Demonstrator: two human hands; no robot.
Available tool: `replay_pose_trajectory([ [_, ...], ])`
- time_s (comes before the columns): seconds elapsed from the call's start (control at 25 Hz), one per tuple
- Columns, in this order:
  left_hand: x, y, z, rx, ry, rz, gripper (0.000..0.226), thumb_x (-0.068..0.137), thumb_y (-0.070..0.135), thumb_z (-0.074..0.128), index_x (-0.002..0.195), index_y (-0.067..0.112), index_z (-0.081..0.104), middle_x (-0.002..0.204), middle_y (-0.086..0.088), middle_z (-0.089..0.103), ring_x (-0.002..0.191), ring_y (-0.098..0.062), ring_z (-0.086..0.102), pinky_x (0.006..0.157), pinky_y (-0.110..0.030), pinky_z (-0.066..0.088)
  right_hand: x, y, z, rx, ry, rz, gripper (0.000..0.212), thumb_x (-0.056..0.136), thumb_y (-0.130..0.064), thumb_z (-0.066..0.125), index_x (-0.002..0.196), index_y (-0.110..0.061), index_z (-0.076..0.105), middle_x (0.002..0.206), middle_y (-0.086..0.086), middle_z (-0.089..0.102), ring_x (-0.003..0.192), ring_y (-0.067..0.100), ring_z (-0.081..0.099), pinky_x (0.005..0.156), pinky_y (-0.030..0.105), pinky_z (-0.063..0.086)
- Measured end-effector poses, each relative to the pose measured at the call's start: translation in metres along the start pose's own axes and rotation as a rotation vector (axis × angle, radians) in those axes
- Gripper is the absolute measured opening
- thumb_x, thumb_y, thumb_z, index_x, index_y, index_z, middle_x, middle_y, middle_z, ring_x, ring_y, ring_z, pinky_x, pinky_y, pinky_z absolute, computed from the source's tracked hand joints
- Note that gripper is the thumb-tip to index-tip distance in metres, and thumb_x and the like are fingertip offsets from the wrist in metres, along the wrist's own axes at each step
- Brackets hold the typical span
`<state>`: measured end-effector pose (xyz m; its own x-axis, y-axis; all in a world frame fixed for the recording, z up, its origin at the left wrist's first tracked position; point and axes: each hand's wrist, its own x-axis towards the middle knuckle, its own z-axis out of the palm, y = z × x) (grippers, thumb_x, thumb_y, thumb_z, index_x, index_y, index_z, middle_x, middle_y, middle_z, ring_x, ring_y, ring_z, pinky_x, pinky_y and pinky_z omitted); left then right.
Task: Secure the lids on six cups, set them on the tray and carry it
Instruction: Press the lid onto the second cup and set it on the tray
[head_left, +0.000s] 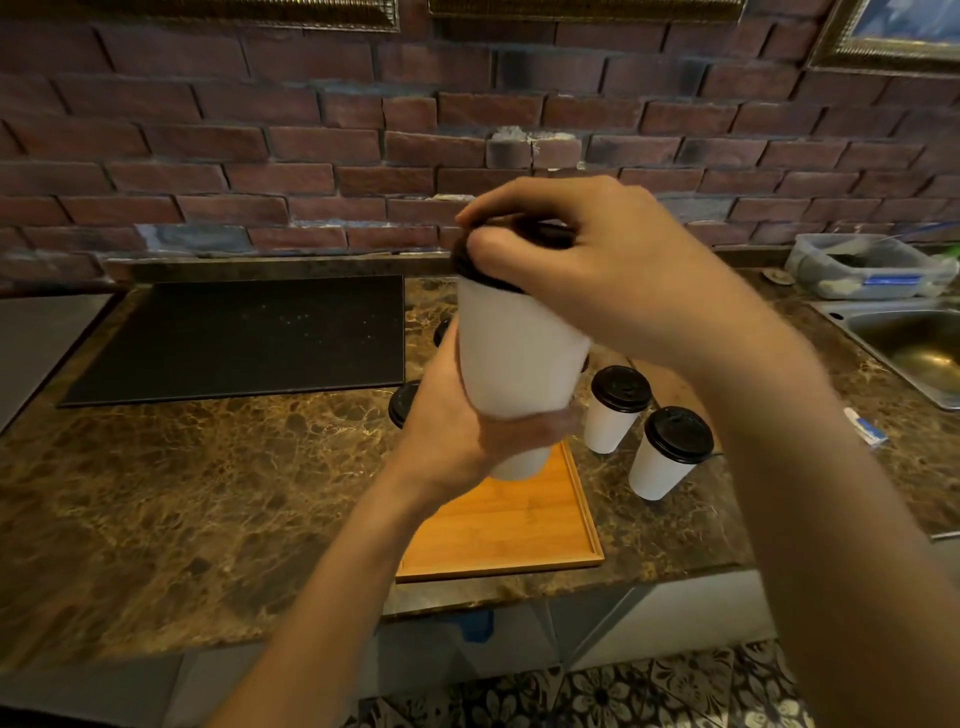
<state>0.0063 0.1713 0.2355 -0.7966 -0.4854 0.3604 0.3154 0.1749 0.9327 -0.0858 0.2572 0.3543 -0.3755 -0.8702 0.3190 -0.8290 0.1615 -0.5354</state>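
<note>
The marbled counter (182, 493) is bearing the wooden tray (509, 530) at its front edge. The black cooktop (239, 338) is lying left of the tray and beyond it, and the sink (914, 348) is sitting far to its right. Above the tray, the left hand (452, 431) is gripping the tilted white cup (519, 358) low on its body. The right hand (587, 265) is curling over its black lid (470, 270). Just right of the tray, 2 lidded cups are standing on the counter: the farther cup (615, 408) and the nearer cup (667, 452).
</note>
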Motion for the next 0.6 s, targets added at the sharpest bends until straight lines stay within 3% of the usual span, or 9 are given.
replay_pose_trajectory([
  [0.08,0.003,-0.002,0.006,0.089,0.108,0.078,0.089,0.058,0.019,0.089,0.132,0.013,0.039,0.117,0.002,0.061,0.105,-0.008,0.062,0.076,-0.021,0.053,0.003,-0.009,0.019,-0.318,0.219,0.066,0.032,0.091,-0.058,0.043,0.107,-0.038,0.063,0.092,-0.011,0.058,0.082,0.018,0.050,0.057,0.029,0.033],
  [0.12,0.003,-0.002,0.006,0.114,0.133,0.094,0.091,0.057,0.026,0.088,0.132,0.012,0.038,0.118,0.001,0.060,0.105,-0.007,0.061,0.076,-0.020,0.053,0.003,-0.014,0.021,-0.332,0.265,0.035,0.029,0.092,-0.055,0.044,0.105,-0.037,0.063,0.089,-0.011,0.057,0.081,0.018,0.049,0.056,0.029,0.032],
  [0.2,0.003,0.001,0.001,0.075,0.096,0.080,0.087,0.055,0.028,0.085,0.129,0.019,0.040,0.113,0.010,0.062,0.103,-0.004,0.062,0.073,-0.017,0.053,0.005,-0.015,0.011,-0.145,0.211,-0.087,0.024,0.095,-0.048,0.049,0.105,-0.035,0.066,0.093,-0.014,0.061,0.086,0.009,0.055,0.067,0.029,0.045],
  [0.28,0.005,0.005,-0.008,-0.018,-0.029,0.049,0.078,0.055,0.018,0.084,0.122,0.025,0.044,0.107,0.017,0.066,0.099,-0.004,0.065,0.071,-0.016,0.054,0.006,-0.010,-0.004,0.022,0.100,-0.202,0.020,0.096,-0.036,0.055,0.106,-0.027,0.069,0.098,-0.014,0.064,0.092,0.000,0.058,0.080,0.019,0.049],
  [0.44,0.008,0.008,-0.017,-0.072,-0.238,0.022,0.064,0.058,0.007,0.080,0.116,0.017,0.055,0.103,0.008,0.070,0.098,-0.013,0.067,0.076,-0.024,0.055,0.004,-0.008,-0.012,0.124,-0.075,-0.425,0.019,0.093,-0.024,0.056,0.108,-0.021,0.068,0.108,-0.003,0.069,0.104,0.006,0.062,0.086,0.019,0.049],
  [0.52,0.007,0.007,-0.014,-0.053,-0.145,0.047,0.061,0.057,0.013,0.082,0.112,0.024,0.057,0.102,0.012,0.070,0.096,-0.009,0.067,0.072,-0.020,0.054,0.007,-0.009,-0.011,0.034,-0.077,-0.326,0.025,0.095,-0.035,0.054,0.114,-0.025,0.067,0.111,-0.008,0.066,0.103,0.005,0.060,0.087,0.023,0.049],
  [0.6,0.007,0.003,-0.007,0.010,0.008,0.081,0.071,0.055,0.016,0.088,0.113,0.031,0.050,0.102,0.019,0.067,0.096,0.002,0.063,0.068,-0.012,0.052,0.011,-0.012,0.000,-0.174,0.008,-0.092,0.035,0.094,-0.054,0.048,0.116,-0.033,0.064,0.109,-0.009,0.065,0.099,0.016,0.058,0.081,0.036,0.047],
])
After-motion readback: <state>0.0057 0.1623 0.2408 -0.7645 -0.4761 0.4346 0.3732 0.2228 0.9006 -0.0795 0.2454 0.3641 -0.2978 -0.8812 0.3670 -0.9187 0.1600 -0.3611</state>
